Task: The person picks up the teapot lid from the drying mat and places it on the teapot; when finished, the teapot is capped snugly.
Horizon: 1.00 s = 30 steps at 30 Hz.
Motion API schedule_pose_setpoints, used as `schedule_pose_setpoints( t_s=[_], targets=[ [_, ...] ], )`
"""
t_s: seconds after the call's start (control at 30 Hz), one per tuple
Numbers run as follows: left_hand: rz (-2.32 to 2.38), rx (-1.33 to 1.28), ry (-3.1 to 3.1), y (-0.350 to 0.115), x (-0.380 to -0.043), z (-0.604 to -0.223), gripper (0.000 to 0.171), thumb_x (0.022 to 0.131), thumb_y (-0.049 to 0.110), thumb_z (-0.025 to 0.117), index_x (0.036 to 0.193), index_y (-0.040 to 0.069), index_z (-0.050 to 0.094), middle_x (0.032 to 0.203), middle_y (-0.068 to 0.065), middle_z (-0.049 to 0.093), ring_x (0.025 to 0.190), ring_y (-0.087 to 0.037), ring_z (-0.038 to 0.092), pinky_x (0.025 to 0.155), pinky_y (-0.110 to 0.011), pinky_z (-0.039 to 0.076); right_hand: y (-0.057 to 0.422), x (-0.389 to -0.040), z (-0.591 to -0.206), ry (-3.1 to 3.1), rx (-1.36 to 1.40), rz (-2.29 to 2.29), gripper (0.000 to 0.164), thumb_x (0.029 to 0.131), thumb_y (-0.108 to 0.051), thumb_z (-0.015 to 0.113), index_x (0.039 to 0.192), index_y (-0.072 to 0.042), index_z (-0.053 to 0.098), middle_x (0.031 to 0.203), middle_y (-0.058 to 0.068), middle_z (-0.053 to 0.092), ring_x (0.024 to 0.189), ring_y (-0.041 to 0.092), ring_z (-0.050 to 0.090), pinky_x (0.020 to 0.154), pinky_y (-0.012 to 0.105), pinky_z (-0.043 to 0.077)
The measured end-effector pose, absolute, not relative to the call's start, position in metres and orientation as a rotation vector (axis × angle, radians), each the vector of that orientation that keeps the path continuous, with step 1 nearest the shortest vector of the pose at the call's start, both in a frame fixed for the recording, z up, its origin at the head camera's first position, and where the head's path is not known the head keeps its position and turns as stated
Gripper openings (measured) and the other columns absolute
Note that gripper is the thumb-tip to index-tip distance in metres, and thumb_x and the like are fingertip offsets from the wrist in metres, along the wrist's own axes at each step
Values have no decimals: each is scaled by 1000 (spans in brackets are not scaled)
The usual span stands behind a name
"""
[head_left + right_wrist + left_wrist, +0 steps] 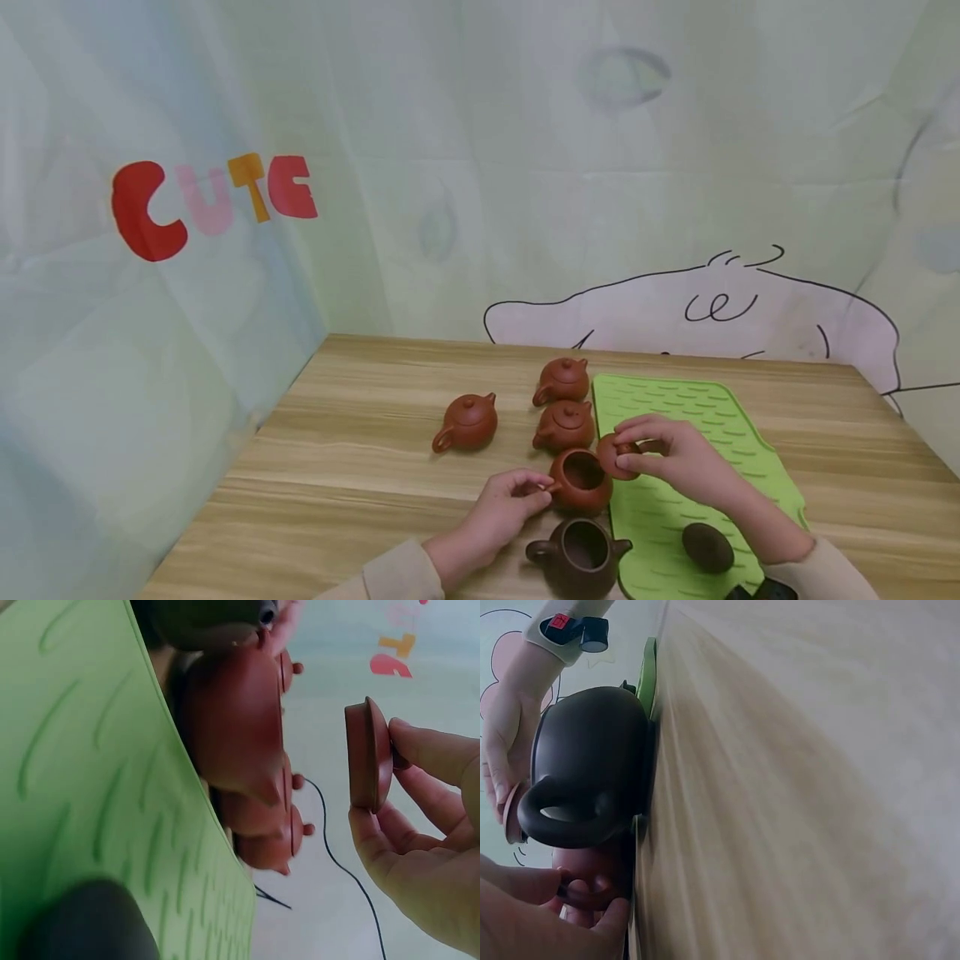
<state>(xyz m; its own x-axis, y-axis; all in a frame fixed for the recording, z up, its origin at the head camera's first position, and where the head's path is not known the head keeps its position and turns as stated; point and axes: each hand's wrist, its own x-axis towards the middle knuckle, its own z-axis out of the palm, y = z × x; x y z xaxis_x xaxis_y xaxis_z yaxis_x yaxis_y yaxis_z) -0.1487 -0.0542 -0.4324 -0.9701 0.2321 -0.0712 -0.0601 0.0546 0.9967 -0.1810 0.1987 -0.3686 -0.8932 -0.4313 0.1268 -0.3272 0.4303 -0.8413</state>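
Note:
An uncovered reddish-brown clay teapot (581, 492) stands by the green mat's left edge. My left hand (498, 508) pinches its handle (592, 896) between thumb and fingers. Just right of its opening, my right hand (678, 454) holds a round reddish-brown teapot lid (617, 458) by the knob, tilted on edge in the air. The right wrist view shows this lid (367, 754) side-on, apart from the pot. Nearer to me sits a dark brown teapot (577, 567), also uncovered. A dark lid (707, 547) lies on the mat below my right forearm.
Two lidded reddish teapots (564, 379) stand in line behind the uncovered one, along the mat's edge. Another lidded teapot (468, 421) is farther left on the wooden table (360, 467). The green mat (675, 400) covers the right part. Printed cloth (450, 167) hangs behind.

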Motion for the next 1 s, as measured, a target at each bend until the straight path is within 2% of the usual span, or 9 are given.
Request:
schedule_pose_setpoints(
  t_s=[0.27,0.43,1.0],
  targets=[
    [2002,169,2117,-54,-148,-430,20,89,1,64,107,-8,66,85,-2,64,77,-7,55,71,-22,47,179,-185,-379,2602,-702,-1423,23,85,-21,74,103,-6,72,117,15,63,104,29,62,86,34,52],
    [1987,160,2126,-54,-148,-429,20,89,3,64,106,-7,67,86,-2,64,77,-7,55,72,-23,47,170,-188,-384,2633,-740,-1384,22,85,-21,74,101,-7,72,115,13,65,107,32,60,86,37,53],
    [1980,170,2131,-54,-150,-430,21,87,1,65,106,-8,66,95,-9,68,79,-7,56,73,-24,48,161,-195,-397,2701,-819,-1300,17,84,-18,74,97,-8,73,110,11,67,102,29,61,76,27,52]
  ],
)
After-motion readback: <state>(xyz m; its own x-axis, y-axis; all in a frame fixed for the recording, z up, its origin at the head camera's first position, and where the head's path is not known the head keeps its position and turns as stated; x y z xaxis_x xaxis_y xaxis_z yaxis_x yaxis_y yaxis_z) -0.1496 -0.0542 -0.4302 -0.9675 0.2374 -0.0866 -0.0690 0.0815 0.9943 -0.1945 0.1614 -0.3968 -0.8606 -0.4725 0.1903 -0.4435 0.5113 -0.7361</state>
